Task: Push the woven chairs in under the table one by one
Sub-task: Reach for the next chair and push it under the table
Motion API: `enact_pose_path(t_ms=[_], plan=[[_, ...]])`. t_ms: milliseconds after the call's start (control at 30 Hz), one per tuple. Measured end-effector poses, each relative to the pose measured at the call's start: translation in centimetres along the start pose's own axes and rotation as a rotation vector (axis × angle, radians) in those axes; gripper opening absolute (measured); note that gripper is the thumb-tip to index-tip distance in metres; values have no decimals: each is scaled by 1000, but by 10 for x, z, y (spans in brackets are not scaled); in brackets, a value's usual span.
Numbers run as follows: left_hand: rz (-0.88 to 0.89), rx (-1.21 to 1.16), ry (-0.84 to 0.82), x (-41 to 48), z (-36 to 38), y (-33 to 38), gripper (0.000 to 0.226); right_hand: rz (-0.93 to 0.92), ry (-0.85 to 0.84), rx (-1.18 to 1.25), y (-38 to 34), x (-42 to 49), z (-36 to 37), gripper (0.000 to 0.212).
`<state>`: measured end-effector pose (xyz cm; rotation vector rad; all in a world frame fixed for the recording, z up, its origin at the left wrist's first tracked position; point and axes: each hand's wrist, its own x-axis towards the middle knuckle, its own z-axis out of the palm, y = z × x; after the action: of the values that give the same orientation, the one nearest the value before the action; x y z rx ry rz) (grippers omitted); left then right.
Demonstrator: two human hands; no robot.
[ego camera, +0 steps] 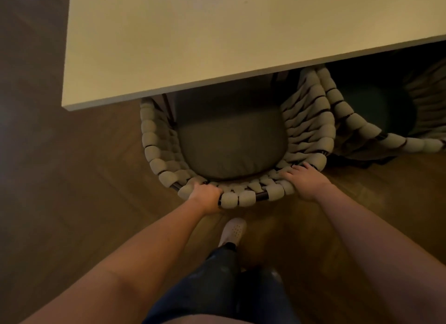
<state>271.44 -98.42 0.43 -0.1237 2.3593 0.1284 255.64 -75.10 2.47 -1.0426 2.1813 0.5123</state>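
Note:
A woven chair (pixel 154 152) with thick beige cord wrapped on a dark frame and a dark seat cushion (pixel 229 140) stands partly under the pale table (pixel 169 46). Its front half is hidden by the tabletop. My left hand (pixel 205 198) is closed around the back rim at the lower left. My right hand (pixel 304 179) rests over the rim at the lower right, fingers curled on the weave. A second woven chair (pixel 357 128) sits to the right, also partly under the table.
Dark wooden floor (pixel 72 203) lies all around. The table's near left corner (pixel 66 106) juts out to the left of the chair. My leg in dark trousers and a light shoe (pixel 233 232) stand just behind the chair back.

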Motion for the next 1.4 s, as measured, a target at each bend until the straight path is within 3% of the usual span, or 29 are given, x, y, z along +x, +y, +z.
enact_pose_path(t_ms=[233,400,867,1400], plan=[[-91,25,22,-3,-5,11,20,-120,52,-126,21,19,4,45],[-148,4,6,-15,3,23,25,-135,119,-116,20,11,17,35],[-181,-121,-11,-70,68,52,35,-253,51,-149,-7,-35,61,35],[-187,-53,-42,-57,40,-55,29,-227,65,-98,-68,20,-2,36]])
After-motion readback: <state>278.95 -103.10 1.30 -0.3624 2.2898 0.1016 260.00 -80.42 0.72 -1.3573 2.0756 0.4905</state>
